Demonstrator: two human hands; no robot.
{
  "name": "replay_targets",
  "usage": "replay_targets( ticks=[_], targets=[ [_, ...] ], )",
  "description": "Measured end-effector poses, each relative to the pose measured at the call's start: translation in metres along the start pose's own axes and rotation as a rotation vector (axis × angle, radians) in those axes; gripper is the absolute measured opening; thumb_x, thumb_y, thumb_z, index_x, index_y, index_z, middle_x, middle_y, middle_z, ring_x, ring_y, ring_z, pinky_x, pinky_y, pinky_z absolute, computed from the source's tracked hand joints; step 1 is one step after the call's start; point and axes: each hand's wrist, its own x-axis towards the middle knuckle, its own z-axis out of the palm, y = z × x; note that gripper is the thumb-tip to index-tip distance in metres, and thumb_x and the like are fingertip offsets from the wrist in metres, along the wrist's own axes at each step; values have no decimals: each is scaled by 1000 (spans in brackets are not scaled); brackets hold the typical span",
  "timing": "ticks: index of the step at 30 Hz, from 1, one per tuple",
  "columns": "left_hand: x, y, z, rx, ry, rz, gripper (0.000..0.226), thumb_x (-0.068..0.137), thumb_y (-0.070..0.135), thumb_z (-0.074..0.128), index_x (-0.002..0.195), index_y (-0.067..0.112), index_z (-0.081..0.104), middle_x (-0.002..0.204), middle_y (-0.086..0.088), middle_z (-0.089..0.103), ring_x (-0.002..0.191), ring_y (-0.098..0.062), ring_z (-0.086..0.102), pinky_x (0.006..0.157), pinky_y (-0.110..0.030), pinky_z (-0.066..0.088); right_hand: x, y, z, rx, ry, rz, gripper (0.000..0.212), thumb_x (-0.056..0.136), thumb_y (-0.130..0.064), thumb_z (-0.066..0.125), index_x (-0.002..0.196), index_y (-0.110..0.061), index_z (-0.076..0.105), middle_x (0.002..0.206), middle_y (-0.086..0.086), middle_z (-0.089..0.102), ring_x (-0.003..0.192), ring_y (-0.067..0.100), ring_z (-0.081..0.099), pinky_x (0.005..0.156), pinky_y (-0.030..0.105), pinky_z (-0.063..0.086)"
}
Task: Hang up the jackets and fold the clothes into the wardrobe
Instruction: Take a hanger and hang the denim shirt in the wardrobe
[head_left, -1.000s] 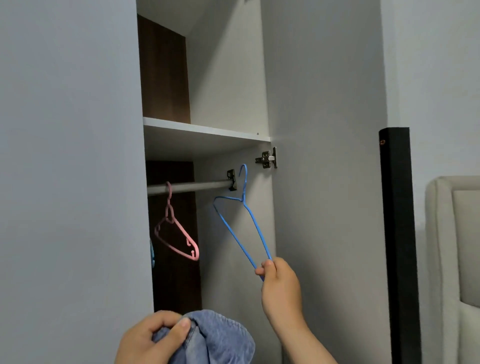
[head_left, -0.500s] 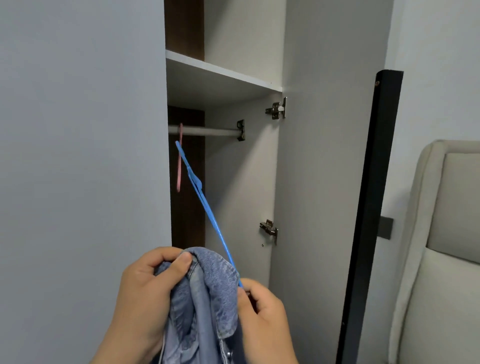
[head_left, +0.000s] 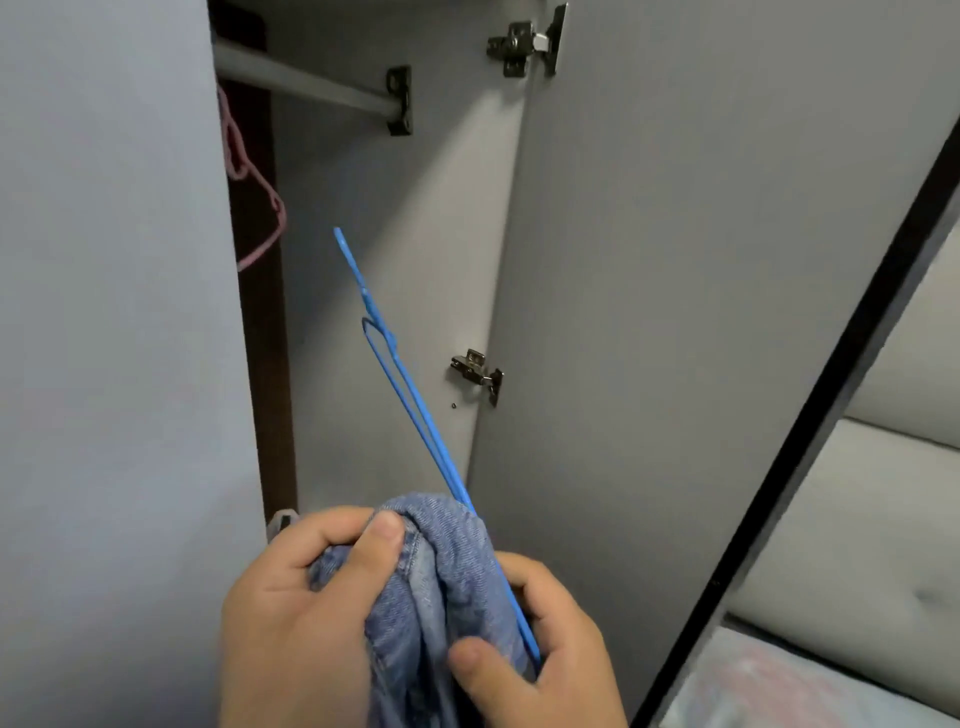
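Hands both busy: left hand (head_left: 301, 618) grips the bunched blue denim jacket (head_left: 452, 566) before the open grey wardrobe (head_left: 415, 234); right hand (head_left: 550, 654) pinches the thin blue wire hanger (head_left: 410, 410) against it. Hanging step: next, the hanger likely needs threading into the shoulders.

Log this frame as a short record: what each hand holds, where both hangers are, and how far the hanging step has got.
left hand: grips the bunched denim jacket
right hand: holds the lower end of the blue hanger against the denim
blue hanger: off the rail, slanting up toward the wardrobe opening
pink hanger: hangs below the rail, partly hidden by the left panel
wardrobe door: open, hinges showing
step: jacket not yet on the hanger
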Motion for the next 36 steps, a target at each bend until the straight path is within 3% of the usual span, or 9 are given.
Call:
replay_targets(
  ticks=[3,6,10,13,16,20,25,32,36],
  targets=[
    [7,-1,6,-35,-115,-65,17,58,17,87,59,25,73,57,0,67,49,0,57,50,-9,46,-2,-4,-2,-164,15,9,42,59,-42,69,100,-51,70,95,-4,74,91,6,69,83,22,51],
    [7,2,10,-55,-220,-66,19,46,18,86,56,23,72,53,2,65,50,2,57,50,-7,45,-5,-6,-4,-221,54,-4,33,70,-30,64,96,-49,71,87,-12,74,85,-1,67,76,13,49],
    [-10,18,6,-77,-226,9,14,56,30,84,63,25,74,56,2,67,50,-2,60,51,-11,49,-21,-18,-1,-266,208,-150,16,76,-32,61,86,-37,72,80,-12,66,77,3,63,70,12,45],
    [-40,36,3,-148,-253,44,57,46,65,82,77,18,73,69,-8,70,65,-20,66,68,-35,58,-51,-35,-4,-282,256,-212,12,80,-27,61,85,-35,68,84,-11,55,82,1,58,72,7,41],
    [-84,69,10,-222,-310,97,70,41,72,81,79,14,71,78,-17,69,74,-30,65,83,-56,52,-100,-73,-17,-312,292,-264,17,82,-27,59,97,-30,67,88,-3,57,85,1,58,76,7,41],
    [-147,123,19,-340,-401,135,36,58,46,85,74,16,72,74,-13,67,72,-28,62,84,-54,51,-159,-129,-41,-359,475,-357,24,79,-35,57,100,-33,68,87,-9,63,87,2,61,76,10,43],
    [-219,211,41,-475,-549,222,9,64,31,71,65,22,72,59,6,64,56,-9,58,56,-20,51,-223,-208,-79,-416,661,-486,20,81,-33,61,98,-41,66,88,-12,68,85,6,64,74,21,50],
    [-309,315,85,-662,-865,191,15,80,13,71,66,15,71,67,-9,66,62,-20,62,59,-31,55,-299,-318,-154,-461,924,-664,11,88,-22,63,84,-30,69,75,-10,69,67,4,60,59,14,44],
    [-329,320,118,-584,-1056,132,19,83,10,71,65,18,71,71,-10,67,64,-21,62,66,-35,53,-336,-351,-219,-641,982,-538,21,90,-13,63,77,-30,68,71,-16,68,61,-4,55,56,8,42]
  ],
)
